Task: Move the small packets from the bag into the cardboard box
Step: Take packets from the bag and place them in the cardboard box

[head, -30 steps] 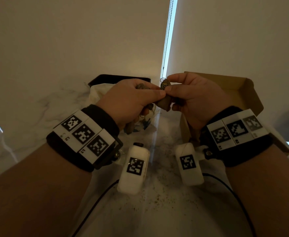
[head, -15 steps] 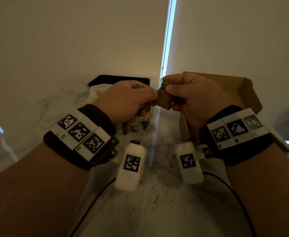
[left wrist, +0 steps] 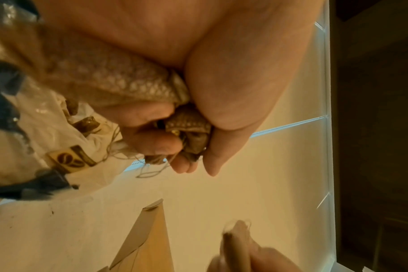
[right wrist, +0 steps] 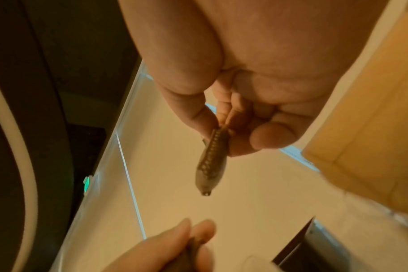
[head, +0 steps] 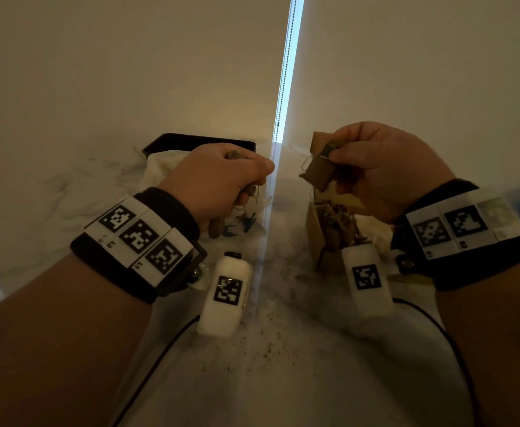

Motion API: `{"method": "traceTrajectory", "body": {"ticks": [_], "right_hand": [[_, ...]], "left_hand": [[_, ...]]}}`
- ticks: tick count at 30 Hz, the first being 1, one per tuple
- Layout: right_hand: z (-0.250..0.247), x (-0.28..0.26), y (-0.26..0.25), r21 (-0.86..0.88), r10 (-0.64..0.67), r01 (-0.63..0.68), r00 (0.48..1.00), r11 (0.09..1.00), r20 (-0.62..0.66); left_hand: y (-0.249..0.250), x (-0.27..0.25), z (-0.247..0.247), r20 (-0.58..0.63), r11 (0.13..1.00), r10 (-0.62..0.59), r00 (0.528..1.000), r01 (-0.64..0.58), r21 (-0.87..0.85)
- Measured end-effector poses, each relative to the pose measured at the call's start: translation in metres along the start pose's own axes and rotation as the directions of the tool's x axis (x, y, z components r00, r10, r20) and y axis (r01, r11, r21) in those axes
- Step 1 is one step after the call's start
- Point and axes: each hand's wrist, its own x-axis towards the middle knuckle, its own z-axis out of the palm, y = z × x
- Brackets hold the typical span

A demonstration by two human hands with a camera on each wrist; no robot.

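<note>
Packets look light and soft: our right hand (head: 385, 171) pinches one packet (head: 317, 175) by its edge, centre-right above the cardboard box (head: 314, 238); our left hand (head: 218, 180) clutches several over the bag (head: 160, 167).

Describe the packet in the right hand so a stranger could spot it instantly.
Find the open brown cardboard box on the marble counter. Just above it, the right hand pinches one small brown mesh packet by its top. Unlike the bunch gripped in the left hand, it hangs alone.
</note>
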Motion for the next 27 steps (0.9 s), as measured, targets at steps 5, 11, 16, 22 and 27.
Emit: {"method": "traceTrajectory", "body": {"ticks": [5, 11, 16, 22, 27], "right_hand": [[-0.037, -0.003, -0.009, -0.504, 0.145, -0.125, 0.989, 0.854, -0.001], [-0.037, 0.006, -0.003, -0.889, 0.441, -0.144, 0.895, 0.435, 0.071], [-0.019, 0.012, 0.006, -0.923, 0.552, -0.130, 0.828, 0.363, 0.100], [-0.012, 0.016, 0.002, -0.974, 0.513, -0.049, 0.855, 0.221, 0.073], [-0.020, 0.016, -0.012, -0.935, 0.458, -0.115, 0.887, 0.334, 0.054]], "left_hand": [[0.003, -0.002, 0.003, -0.020, 1.000, 0.029, 0.999, -0.029, -0.002], [0.006, -0.006, 0.004, -0.030, 0.999, 0.011, 0.999, -0.012, -0.038], [0.007, -0.007, 0.005, -0.011, 0.996, -0.024, 1.000, 0.023, -0.091], [0.010, -0.008, 0.008, 0.071, 0.952, -0.120, 0.990, 0.136, -0.275], [0.014, -0.006, 0.009, 0.194, 0.832, -0.226, 0.955, 0.293, -0.471]]}}
